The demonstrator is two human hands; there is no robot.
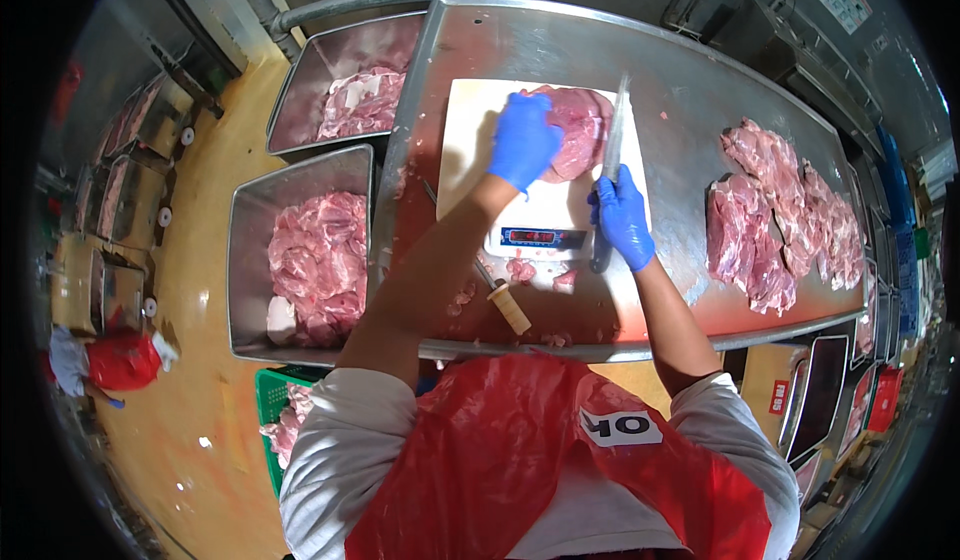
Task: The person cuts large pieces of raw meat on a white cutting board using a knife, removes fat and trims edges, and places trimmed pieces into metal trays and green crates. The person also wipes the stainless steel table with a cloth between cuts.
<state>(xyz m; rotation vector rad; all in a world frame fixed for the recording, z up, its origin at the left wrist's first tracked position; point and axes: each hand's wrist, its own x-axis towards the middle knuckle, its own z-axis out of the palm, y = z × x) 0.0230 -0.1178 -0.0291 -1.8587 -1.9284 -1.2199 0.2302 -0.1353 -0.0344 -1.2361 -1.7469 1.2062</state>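
A large piece of raw meat lies on a white cutting board, with a digital scale display at the near edge. My left hand, in a blue glove, is closed on the left edge of this meat; its fingertips are partly hidden and slightly blurred. In my blue-gloved right hand is a knife, gripped by its dark handle, the blade pointing away from me along the meat's right side. Nearer me, a beige-handled tool rests among meat scraps.
More meat pieces lie at the right of the metal table. Two metal bins of meat stand left, a far one and a near one. A green basket sits below. Farther left is another person.
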